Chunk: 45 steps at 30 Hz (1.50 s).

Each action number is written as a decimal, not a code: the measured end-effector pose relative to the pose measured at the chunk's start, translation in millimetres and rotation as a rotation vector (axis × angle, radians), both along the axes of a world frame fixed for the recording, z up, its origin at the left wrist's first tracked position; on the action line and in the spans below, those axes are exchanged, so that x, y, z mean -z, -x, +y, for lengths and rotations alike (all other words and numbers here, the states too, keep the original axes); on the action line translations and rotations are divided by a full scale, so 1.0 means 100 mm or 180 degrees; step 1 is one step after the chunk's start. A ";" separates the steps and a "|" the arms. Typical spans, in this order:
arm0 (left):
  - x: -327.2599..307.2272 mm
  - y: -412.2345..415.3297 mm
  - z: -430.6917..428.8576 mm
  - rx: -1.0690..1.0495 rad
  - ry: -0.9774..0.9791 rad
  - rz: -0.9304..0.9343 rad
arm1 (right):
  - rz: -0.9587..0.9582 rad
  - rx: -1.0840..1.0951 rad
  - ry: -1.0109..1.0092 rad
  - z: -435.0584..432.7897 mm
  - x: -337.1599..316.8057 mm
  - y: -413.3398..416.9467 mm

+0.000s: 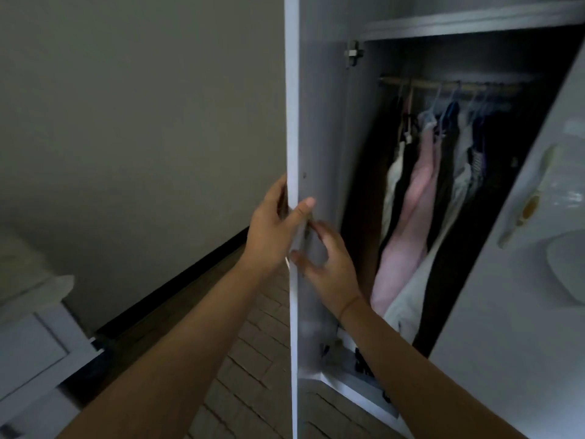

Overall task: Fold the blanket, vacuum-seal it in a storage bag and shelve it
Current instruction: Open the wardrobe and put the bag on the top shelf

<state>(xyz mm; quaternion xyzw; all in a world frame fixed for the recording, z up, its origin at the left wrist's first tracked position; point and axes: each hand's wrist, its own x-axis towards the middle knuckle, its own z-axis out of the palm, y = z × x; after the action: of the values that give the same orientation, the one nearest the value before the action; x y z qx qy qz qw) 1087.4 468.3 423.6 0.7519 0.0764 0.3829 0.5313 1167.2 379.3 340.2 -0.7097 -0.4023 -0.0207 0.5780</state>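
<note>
From my remote seat, the head view shows a person standing at an open wardrobe, both bare arms stretched forward. The left hand (269, 236) grips the free edge of the wardrobe door (292, 122), its fingers behind the panel and its thumb wrapped round onto the inner face. The right hand (326, 264) lies just beside it on that inner face, fingers spread and bent. I cannot tell whether they hold anything.

Inside, a shelf (459, 23) spans the top of the wardrobe. Below it, clothes hang from a rail (443, 87), a pink garment (408, 223) among them. A hinge (354, 53) sits at the door's upper inner corner.

I cannot place the blanket with certainty: a pale glossy shape (563, 217) fills the right edge of the view, too blurred for me to say whether it is the storage bag. A white cabinet (31, 350) stands at the lower left against the grey wall (142, 122), over a brick-patterned floor (253, 343).
</note>
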 end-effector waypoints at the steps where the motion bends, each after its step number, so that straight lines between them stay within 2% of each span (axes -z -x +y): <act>1: -0.01 0.02 0.10 -0.0192 0.0042 0.0068 | -0.0056 -0.0038 0.0005 0.16 -0.01 0.03; 5: -0.04 0.07 0.51 -0.0916 0.0094 0.0302 | 0.0025 -0.0159 0.0038 0.64 -0.03 0.13; 9: -0.06 0.07 0.80 -0.1126 0.0091 0.0441 | 0.0140 -0.0401 0.0205 0.86 0.04 0.16; 11: -0.01 0.04 0.82 -0.1106 0.0081 0.0314 | 0.0210 -0.0482 0.0219 0.84 0.08 0.14; 13: 0.04 0.01 0.68 -0.1587 -0.0302 0.0001 | 0.0223 -0.0354 0.0120 0.73 0.08 0.04; 15: 0.07 -0.06 0.43 -0.2097 -0.1011 -0.0481 | 0.0170 0.0114 -0.0098 0.51 0.07 -0.23; 16: 0.07 -0.13 0.30 -0.2080 -0.1341 -0.0697 | 0.0131 0.0444 -0.0252 0.35 0.03 -0.40; 18: 0.12 -0.38 0.04 -0.1749 -0.1597 -0.0757 | 0.0117 0.1084 -0.0575 -0.06 -0.05 -0.82; 20: 0.21 -0.75 -0.15 -0.1314 -0.1550 -0.0520 | 0.0137 0.1614 -0.0780 -0.55 -0.15 -1.21; 24: 0.40 -1.57 -0.66 -0.0247 -0.0761 0.0074 | -0.0011 0.2562 -0.0847 -1.43 -0.30 -1.79; 27: 0.50 -2.19 -1.08 0.0355 -0.0492 0.0361 | -0.0100 0.2907 -0.0775 -1.87 -0.29 -2.11; 30: 0.60 -2.66 -1.48 0.1102 -0.0302 0.0740 | -0.0007 0.2917 -0.0639 -2.13 -0.28 -2.34; 33: 0.68 -3.00 -1.77 0.1516 -0.0042 0.0933 | 0.0138 0.2661 -0.0675 -2.22 -0.28 -2.47; 37: 0.69 -3.20 -1.99 0.1859 0.0090 0.0908 | 0.0263 0.2375 -0.0509 -2.25 -0.26 -2.50; 42: 0.71 -3.17 -2.02 0.2113 0.0476 0.0856 | 0.0319 0.2404 -0.0547 -2.23 -0.29 -2.32; 45: 0.72 -2.97 -1.98 0.2198 0.0489 0.0897 | 0.0295 0.2515 -0.0645 -2.20 -0.25 -2.04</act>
<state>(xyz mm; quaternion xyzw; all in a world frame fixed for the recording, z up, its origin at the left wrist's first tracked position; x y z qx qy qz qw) 1384.1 269.9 352.1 0.7366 -0.0807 0.0674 0.6682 1371.5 158.9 365.6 -0.7493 -0.0683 -0.2486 0.6100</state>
